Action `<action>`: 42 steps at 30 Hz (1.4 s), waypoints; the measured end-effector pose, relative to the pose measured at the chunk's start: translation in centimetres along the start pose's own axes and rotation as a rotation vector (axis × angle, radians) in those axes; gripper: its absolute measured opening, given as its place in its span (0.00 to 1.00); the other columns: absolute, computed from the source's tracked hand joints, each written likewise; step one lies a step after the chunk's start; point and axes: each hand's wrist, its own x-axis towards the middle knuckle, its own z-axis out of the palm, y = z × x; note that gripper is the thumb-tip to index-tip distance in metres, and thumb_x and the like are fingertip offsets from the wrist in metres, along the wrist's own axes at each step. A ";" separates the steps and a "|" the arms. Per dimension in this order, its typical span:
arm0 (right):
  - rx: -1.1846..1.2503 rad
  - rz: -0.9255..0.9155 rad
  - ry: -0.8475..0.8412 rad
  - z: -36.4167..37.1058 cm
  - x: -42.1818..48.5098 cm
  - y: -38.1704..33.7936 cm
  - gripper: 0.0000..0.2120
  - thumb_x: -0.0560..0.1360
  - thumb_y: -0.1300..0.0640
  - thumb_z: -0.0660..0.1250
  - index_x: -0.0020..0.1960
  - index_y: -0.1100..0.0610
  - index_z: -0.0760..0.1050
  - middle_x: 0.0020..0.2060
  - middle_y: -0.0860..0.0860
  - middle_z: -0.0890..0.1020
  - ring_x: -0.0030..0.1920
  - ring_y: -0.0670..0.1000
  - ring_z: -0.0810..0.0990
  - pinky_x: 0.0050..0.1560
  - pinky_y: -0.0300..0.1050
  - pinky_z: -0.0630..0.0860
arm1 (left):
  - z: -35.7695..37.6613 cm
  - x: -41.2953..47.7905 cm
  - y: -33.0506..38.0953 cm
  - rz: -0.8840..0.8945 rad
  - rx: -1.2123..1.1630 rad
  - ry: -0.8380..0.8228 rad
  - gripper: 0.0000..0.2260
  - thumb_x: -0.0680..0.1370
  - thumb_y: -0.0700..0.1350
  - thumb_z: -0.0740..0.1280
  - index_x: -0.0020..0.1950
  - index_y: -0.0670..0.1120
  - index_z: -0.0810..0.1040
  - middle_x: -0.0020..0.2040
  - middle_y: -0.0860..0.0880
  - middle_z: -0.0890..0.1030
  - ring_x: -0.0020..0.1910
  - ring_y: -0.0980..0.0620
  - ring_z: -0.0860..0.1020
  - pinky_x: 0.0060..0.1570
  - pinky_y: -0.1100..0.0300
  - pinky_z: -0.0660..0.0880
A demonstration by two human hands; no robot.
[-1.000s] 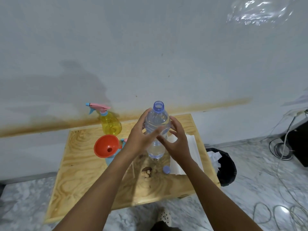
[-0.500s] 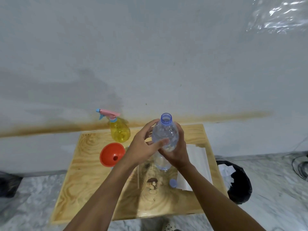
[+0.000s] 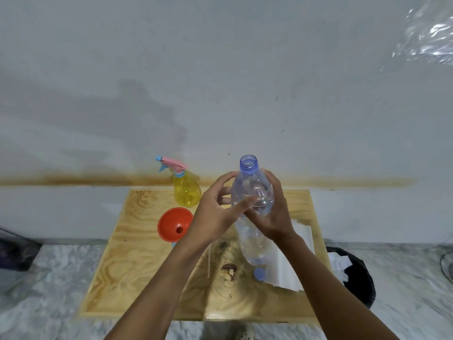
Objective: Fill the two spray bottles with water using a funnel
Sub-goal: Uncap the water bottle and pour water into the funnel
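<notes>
With twelve o'clock at the wall, the nearest thing on the pale plywood tabletop [image 3: 137, 266] is a dark knot [image 3: 229, 271] at six o'clock, set in swirling grain. Just right of it lies a small round blue cap [image 3: 259, 274], touching a stack of thin white paper sheets [image 3: 289, 266] at four o'clock.

Above these is the change. A second ago both hands stood spread on either side of the water bottle [image 3: 253, 187]. Now the right hand [image 3: 274, 217] has curled round its shoulder and holds it. The left hand [image 3: 215, 214] lies against the front with fingers nearly straight, steadying more than gripping. The bottle is upright and uncapped, and its base seems to hang clear of the tabletop, so I judge the lift for pouring has begun. It is thin, clear, ribbed plastic with a bluish threaded neck, likely to dent under a squeeze. Its water level is hard to read.

At nine o'clock sits the orange funnel [image 3: 175, 224], a smooth rigid cone with its mouth up. A blue sliver [image 3: 173, 244] beneath it is probably the second spray bottle, which is mostly hidden. At eleven o'clock stands the yellow spray bottle [image 3: 186, 192], translucent and bulbous, with its pink trigger head on. The pour must travel left to the funnel.

Beyond is a white wall with a rusty streak.
</notes>
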 end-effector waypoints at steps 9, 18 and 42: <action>0.211 0.097 -0.081 -0.3 0.9 -4.7 0.34 0.68 0.46 0.74 0.70 0.53 0.67 0.60 0.41 0.79 0.61 0.48 0.79 0.58 0.38 0.75 | -6.4 -2.1 0.5 0.046 0.185 -0.005 0.25 0.72 0.53 0.77 0.67 0.62 0.73 0.60 0.55 0.81 0.59 0.60 0.80 0.63 0.52 0.77; 0.154 0.256 -0.323 0.6 -0.6 -6.6 0.29 0.66 0.45 0.71 0.66 0.39 0.70 0.53 0.47 0.83 0.49 0.47 0.84 0.44 0.39 0.79 | -12.6 -4.6 -7.2 -0.252 0.609 0.088 0.50 0.66 0.62 0.78 0.81 0.52 0.56 0.79 0.48 0.60 0.78 0.47 0.58 0.72 0.47 0.62; -0.043 0.564 -0.660 3.6 -3.6 -5.1 0.26 0.70 0.37 0.71 0.66 0.39 0.73 0.54 0.38 0.83 0.52 0.40 0.82 0.50 0.40 0.77 | -12.0 -5.6 -8.7 -0.069 0.355 0.160 0.31 0.67 0.47 0.82 0.61 0.59 0.67 0.51 0.67 0.71 0.48 0.69 0.72 0.41 0.80 0.69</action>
